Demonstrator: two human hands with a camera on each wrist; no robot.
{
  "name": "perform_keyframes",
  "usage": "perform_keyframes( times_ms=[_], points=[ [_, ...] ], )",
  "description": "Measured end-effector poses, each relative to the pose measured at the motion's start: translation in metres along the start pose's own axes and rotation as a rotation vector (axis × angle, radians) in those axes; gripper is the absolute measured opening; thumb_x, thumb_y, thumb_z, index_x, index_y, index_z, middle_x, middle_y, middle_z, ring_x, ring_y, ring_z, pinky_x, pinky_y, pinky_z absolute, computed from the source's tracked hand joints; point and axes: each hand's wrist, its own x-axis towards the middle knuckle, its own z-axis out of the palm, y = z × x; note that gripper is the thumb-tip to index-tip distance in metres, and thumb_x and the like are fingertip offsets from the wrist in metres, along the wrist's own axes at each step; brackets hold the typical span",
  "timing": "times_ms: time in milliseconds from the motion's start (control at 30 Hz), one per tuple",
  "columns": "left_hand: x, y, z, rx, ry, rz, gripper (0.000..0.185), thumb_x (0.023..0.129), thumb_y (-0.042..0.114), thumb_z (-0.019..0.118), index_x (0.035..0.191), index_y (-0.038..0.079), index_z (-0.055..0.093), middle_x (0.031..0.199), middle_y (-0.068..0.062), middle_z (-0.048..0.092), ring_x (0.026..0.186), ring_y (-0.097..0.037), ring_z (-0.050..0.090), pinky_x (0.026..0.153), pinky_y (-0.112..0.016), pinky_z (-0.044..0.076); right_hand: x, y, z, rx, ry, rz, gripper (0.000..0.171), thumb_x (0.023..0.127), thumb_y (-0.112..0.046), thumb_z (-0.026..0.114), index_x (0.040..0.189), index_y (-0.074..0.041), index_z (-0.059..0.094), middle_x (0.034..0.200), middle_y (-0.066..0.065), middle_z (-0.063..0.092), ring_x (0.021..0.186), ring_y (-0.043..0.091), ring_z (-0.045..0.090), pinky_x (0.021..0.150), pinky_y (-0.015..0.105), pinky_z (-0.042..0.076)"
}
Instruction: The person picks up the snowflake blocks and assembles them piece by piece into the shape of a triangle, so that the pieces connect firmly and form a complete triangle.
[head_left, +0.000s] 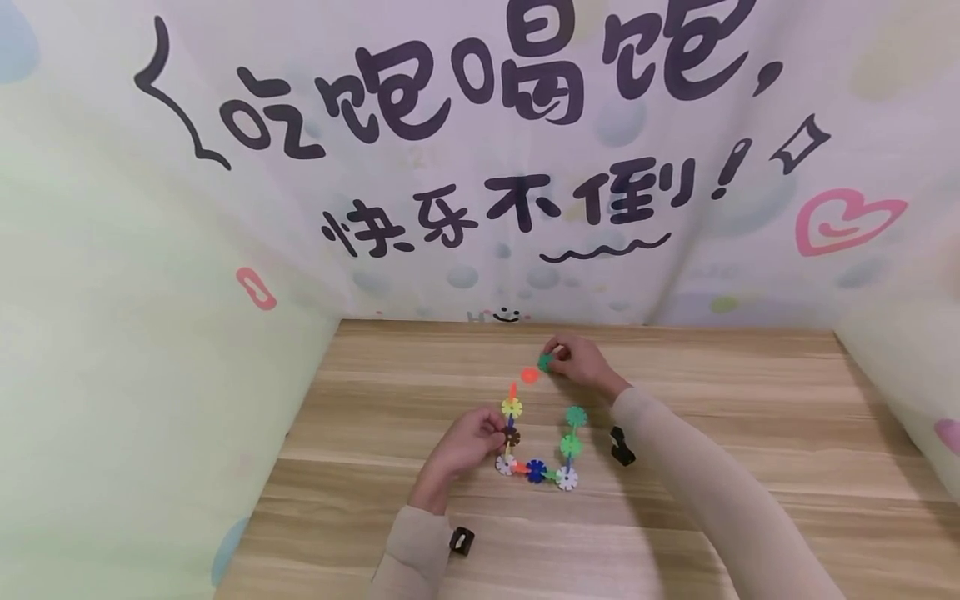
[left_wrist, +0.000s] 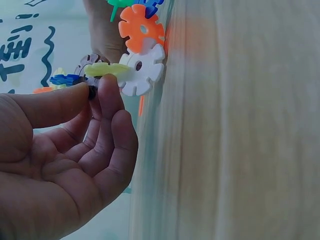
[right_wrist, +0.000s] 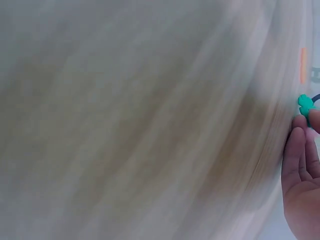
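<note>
A U-shaped chain of notched plastic snowflake discs stands over the table, with a white disc at one corner and a blue disc along its near side. My left hand pinches the dark brown disc on the chain's left side between thumb and fingertips. A yellow disc and an orange disc continue beyond it. Farther back, my right hand pinches a green disc between thumb and fingers. Another orange disc is close beside that green one. A teal-green disc tops the chain's right arm.
The wood-grain table meets a printed cloth backdrop at its far edge. One small black object lies under my right forearm. Another black object is beside my left sleeve.
</note>
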Motion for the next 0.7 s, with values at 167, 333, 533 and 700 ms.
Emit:
perform_keyframes(
  times_ms=[167,333,533,700],
  points=[
    [0.002,-0.002,0.001,-0.005,-0.006,0.008,0.008,0.095,-0.005,0.059,0.102,-0.001,0.062,0.092,-0.011,0.062,0.082,-0.021,0.063,0.076,-0.039,0.056,-0.010,-0.007,-0.006,0.058,0.011,0.019,0.015,0.094,-0.011,0.068,0.109,-0.015,0.069,0.102,0.007,0.066,0.090,0.024,0.059,0.074,0.034,0.053],
    [0.003,-0.004,0.001,-0.019,-0.009,0.005,0.008,0.096,-0.005,0.058,0.102,-0.002,0.061,0.092,-0.011,0.062,0.082,-0.022,0.063,0.078,-0.042,0.056,-0.020,-0.026,-0.010,0.192,0.013,-0.015,0.017,0.093,-0.014,0.069,0.110,-0.016,0.070,0.096,0.006,0.067,0.086,0.024,0.060,0.073,0.038,0.054],
    [0.004,-0.005,0.001,-0.019,-0.015,0.000,0.008,0.096,-0.005,0.057,0.103,-0.002,0.061,0.093,-0.011,0.062,0.083,-0.023,0.064,0.078,-0.042,0.056,-0.032,-0.057,-0.009,0.357,-0.053,-0.103,0.016,0.094,-0.011,0.068,0.109,-0.015,0.071,0.090,0.008,0.068,0.085,0.035,0.065,0.079,0.057,0.054],
    [0.001,0.000,0.001,-0.028,-0.017,0.016,0.008,0.096,-0.006,0.057,0.103,-0.005,0.060,0.094,-0.015,0.062,0.084,-0.029,0.064,0.080,-0.046,0.056,-0.042,-0.075,-0.007,0.357,-0.072,-0.131,0.015,0.095,-0.011,0.068,0.109,-0.016,0.070,0.089,0.007,0.069,0.088,0.040,0.066,0.074,0.046,0.056]
  ],
)
